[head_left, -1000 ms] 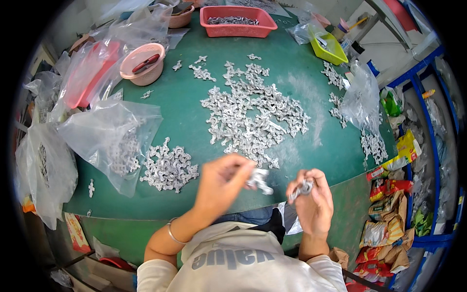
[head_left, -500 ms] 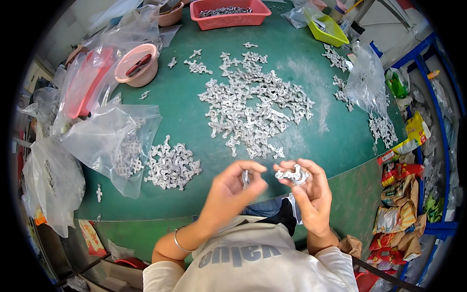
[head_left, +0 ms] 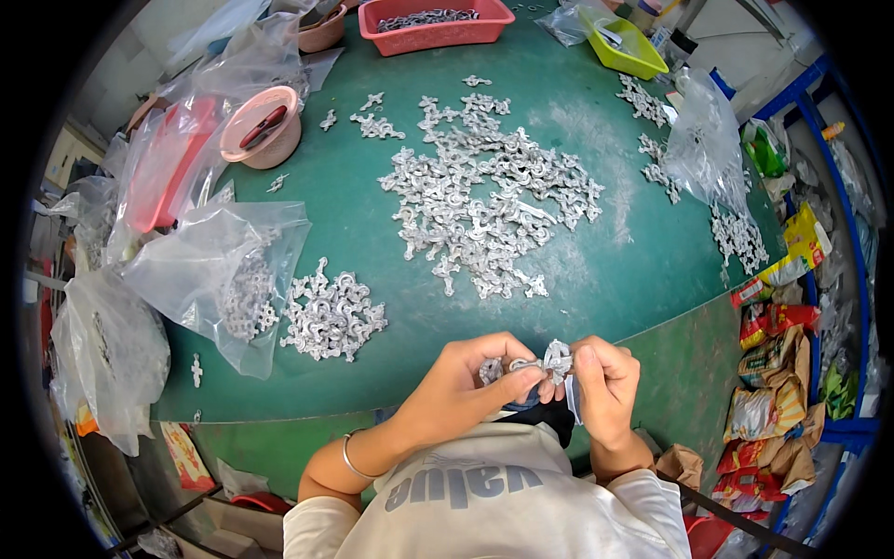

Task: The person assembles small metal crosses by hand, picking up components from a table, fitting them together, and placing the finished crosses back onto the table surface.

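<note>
Green worktable (head_left: 615,270) fills view; blue metal rack (head_left: 843,186) at right; even bright light.

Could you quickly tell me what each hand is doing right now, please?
Left hand: fingers closed on a small silvery metal part.
Right hand: fingers closed on the same part from the other side.

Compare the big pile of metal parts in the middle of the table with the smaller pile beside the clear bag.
The big pile is spread wide and loose across the middle of the green table; the smaller pile is compact and dense. The big pile lies far from the hands; the smaller pile sits near the front edge, touching the clear bag. Both hold the same kind of small silvery parts.
</note>
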Demonstrator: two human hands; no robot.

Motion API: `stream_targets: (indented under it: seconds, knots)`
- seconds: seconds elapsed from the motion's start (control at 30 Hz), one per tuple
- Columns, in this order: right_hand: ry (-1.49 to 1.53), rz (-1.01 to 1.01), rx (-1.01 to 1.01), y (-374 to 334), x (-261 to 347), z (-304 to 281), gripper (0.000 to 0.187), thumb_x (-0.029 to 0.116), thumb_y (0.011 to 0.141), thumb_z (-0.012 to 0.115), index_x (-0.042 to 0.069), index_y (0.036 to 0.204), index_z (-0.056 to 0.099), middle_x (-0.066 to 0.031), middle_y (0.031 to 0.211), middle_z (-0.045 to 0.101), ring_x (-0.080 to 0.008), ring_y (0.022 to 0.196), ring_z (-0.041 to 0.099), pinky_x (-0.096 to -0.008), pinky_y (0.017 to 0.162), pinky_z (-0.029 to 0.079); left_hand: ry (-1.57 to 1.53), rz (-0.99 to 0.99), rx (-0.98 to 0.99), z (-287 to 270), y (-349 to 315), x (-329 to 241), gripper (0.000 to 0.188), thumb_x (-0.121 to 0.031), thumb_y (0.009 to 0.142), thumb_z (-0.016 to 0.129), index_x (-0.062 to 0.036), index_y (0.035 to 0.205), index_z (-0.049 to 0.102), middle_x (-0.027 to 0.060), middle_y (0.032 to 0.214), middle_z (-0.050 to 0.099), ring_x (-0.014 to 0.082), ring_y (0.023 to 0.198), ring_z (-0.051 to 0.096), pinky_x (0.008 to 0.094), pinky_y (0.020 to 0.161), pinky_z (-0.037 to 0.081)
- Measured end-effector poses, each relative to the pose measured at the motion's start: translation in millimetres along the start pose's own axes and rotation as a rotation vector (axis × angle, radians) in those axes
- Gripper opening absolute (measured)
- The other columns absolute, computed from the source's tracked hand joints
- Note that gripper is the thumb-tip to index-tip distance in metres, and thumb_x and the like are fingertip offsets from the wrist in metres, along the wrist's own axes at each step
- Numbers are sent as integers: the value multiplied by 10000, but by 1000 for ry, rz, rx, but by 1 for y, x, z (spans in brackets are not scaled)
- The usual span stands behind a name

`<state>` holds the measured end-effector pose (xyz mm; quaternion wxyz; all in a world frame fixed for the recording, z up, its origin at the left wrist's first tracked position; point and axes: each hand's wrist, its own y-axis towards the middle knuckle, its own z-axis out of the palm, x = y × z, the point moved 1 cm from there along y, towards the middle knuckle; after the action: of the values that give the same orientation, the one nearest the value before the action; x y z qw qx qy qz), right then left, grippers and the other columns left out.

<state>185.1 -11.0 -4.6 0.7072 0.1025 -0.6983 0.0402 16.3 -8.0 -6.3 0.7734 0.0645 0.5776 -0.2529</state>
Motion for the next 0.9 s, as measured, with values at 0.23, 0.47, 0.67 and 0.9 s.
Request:
stream_targets:
  seconds: [0.23,0.47,0.67,0.9]
  knots:
    - [-51,-67,6,-1,-4,-2,276,131,901,429,-44,725,552,-72,609,578,-93,500,514,-208,468,393,-177,-147,68,0,-1,1,131,-155,843,560,-25,832,563,-31,672,518,-11,556,372,151,457,271]
    - [27,-115,-144,-1,-3,3,170,51,849,512,-60,730,561,-83,615,561,-95,521,501,-213,474,377,34,52,-34,5,-3,5,151,-156,843,561,-11,876,589,-14,693,535,6,516,358,166,438,279]
    - [-8,-194,-55,0,-12,-9,138,20,831,528,-62,728,571,-87,634,557,-104,535,491,-221,484,377,-219,-97,46,1,-6,8,186,-144,873,509,22,917,580,33,705,552,33,506,373,176,437,292]
    - [-80,-302,-156,6,-7,-3,151,70,824,549,-53,753,601,-106,680,573,-133,556,506,-233,508,387,-378,-127,12,6,-4,3,196,-121,862,527,53,947,549,101,734,566,44,467,365,175,415,278]
